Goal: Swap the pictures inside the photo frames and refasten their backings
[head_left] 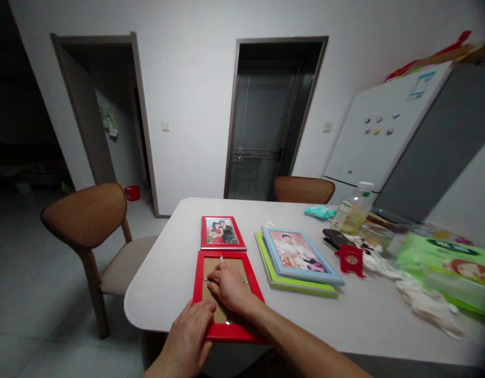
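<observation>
Found red rectangular photo frame (218, 311) back-up at near edge of white counter (167, 231); corner pinched by left hand's (189, 333) fingers, right hand's (231, 289) bunched, grip indeterminable. Could tip if pressed edgeward.

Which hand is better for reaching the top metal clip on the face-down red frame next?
Probably the right hand: it is over the brown backing, just below the top metal clip. The left hand rests lower, on the left side of the red frame, farther away.
</observation>
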A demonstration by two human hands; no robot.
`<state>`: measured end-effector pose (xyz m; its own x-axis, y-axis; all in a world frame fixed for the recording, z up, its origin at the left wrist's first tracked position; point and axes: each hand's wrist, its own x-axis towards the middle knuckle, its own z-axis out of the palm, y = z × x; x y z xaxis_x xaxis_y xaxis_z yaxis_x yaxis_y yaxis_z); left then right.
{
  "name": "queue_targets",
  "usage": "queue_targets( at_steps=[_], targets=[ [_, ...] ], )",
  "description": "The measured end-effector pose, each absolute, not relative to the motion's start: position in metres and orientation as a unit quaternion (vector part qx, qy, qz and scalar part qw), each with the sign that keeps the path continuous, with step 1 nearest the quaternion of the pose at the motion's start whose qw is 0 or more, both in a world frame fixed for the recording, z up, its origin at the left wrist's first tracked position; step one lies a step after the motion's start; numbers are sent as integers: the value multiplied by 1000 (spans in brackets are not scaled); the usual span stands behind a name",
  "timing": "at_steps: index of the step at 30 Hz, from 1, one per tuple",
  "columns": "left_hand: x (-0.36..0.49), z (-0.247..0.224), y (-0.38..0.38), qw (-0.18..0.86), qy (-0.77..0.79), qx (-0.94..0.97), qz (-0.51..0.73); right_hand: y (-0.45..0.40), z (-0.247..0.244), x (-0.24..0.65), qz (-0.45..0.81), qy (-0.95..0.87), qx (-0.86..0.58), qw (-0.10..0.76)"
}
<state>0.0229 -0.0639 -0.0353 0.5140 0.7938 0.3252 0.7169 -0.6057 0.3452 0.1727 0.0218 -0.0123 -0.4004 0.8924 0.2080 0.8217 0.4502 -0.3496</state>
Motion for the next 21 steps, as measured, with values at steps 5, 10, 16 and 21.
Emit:
queue_targets(
  at_steps=[5,10,16,21],
  targets=[
    [25,-53,-63,28,421,876,235,15,-19,163,48,-856,-490,157],
    [24,-47,-57,-28,403,879,253,5,-3,172,77,-845,-498,182],
    [21,5,-42,-14,368,882,294,-25,31,204,163,-862,-433,208],
    [39,66,-28,67,300,890,338,-40,41,215,123,-838,-452,279]
  ],
)
